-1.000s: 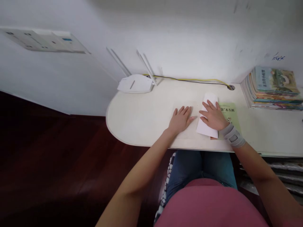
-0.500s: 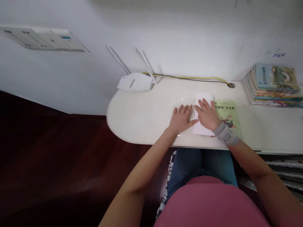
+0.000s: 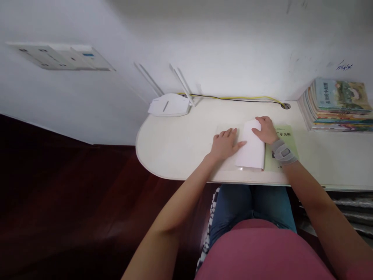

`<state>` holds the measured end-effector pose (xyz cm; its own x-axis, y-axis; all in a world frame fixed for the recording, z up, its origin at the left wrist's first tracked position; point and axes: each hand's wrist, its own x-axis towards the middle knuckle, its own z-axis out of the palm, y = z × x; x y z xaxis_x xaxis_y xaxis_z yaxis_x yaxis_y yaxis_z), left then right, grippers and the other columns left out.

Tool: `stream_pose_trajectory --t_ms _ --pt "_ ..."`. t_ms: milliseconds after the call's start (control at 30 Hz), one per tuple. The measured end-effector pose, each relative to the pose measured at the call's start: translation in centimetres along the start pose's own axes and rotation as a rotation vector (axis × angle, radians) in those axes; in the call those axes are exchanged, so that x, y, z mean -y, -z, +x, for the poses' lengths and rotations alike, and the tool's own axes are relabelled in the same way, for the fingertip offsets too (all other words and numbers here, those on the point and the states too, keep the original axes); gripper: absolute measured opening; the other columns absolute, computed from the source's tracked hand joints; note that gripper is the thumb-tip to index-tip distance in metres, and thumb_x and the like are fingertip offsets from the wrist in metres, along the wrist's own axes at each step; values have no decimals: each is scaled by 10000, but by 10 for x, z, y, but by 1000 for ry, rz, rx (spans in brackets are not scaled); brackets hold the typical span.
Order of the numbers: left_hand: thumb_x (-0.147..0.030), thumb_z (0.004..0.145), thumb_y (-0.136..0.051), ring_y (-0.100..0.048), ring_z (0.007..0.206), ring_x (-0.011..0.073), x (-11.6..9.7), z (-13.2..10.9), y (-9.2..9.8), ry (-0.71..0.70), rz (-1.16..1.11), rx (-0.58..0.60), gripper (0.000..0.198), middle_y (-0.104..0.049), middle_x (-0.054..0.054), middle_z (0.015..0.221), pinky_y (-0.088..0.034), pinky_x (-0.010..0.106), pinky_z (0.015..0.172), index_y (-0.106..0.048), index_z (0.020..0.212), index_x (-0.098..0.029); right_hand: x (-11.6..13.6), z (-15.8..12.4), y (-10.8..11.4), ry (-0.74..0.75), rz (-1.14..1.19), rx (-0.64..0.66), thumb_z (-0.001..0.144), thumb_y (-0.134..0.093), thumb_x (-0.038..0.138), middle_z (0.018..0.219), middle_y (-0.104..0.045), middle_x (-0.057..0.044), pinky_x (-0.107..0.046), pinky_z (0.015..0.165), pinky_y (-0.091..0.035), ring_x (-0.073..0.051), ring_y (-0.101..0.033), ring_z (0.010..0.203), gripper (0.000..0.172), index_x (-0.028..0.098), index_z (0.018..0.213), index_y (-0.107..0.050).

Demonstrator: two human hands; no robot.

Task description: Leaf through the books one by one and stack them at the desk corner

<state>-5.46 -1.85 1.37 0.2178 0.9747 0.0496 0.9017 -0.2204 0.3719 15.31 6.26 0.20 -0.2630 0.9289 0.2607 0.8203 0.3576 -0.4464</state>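
Note:
A green picture book [image 3: 269,159] lies on the white desk [image 3: 175,151] with a folded white sheet [image 3: 251,151] over its left side. Clear plastic film [image 3: 229,164] spreads out left of the sheet. My left hand [image 3: 225,144] rests flat on the film, fingers spread and thumb touching the sheet's left edge. At the sheet's upper right corner, my right hand [image 3: 265,130] has its fingers curled and its thumb over the paper, seemingly gripping it. The right wrist wears a grey wrist brace [image 3: 283,151], which hides part of the book cover.
A white router [image 3: 169,105] with two antennas stands at the back left. Yellow and black cables [image 3: 233,98] run along the wall to a hole [image 3: 286,105] in the desk. Stacked books [image 3: 342,103] stand at the back right. A socket panel [image 3: 62,56] is on the left wall.
My right hand has slid up and right, from lying flat on the sheet to its upper right corner, uncovering more of the sheet. My left hand stays nearly in place. The view has shifted slightly.

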Motion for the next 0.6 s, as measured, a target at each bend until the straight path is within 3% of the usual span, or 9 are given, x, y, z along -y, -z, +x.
stream_pose_trajectory --t_ms 100,267,400,600 --pt "-613 928 -221 -348 1349 358 0 19 9 19 160 36 668 -365 100 1519 -270 559 1070 -362 1450 -221 6 0 -1 7 -60 6 766 -581 316 1236 -493 -196 -493 1023 -372 -347 -453 1164 554 91 1272 -543" --pt "-561 955 -122 -193 1445 308 8 40 -1 -43 238 111 662 -266 59 1566 -187 586 1123 -293 1485 -202 13 -2 6 -4 -126 54 785 -567 296 1245 -487 -210 -483 1006 -372 -352 -440 1160 451 85 1183 -592" --pt "-584 946 -100 -194 1446 309 13 42 -12 -18 221 73 701 -249 68 1569 -182 593 1127 -263 1498 -183 18 -5 13 -8 -184 92 786 -559 261 1235 -497 -209 -455 983 -387 -349 -443 1145 352 83 1079 -639" --pt "-581 948 -102 -216 1439 314 12 40 -13 -21 224 52 701 -274 73 1559 -194 592 1123 -284 1491 -178 22 -5 16 15 -231 119 775 -564 243 1225 -500 -206 -444 962 -403 -346 -434 1140 317 75 1023 -666"
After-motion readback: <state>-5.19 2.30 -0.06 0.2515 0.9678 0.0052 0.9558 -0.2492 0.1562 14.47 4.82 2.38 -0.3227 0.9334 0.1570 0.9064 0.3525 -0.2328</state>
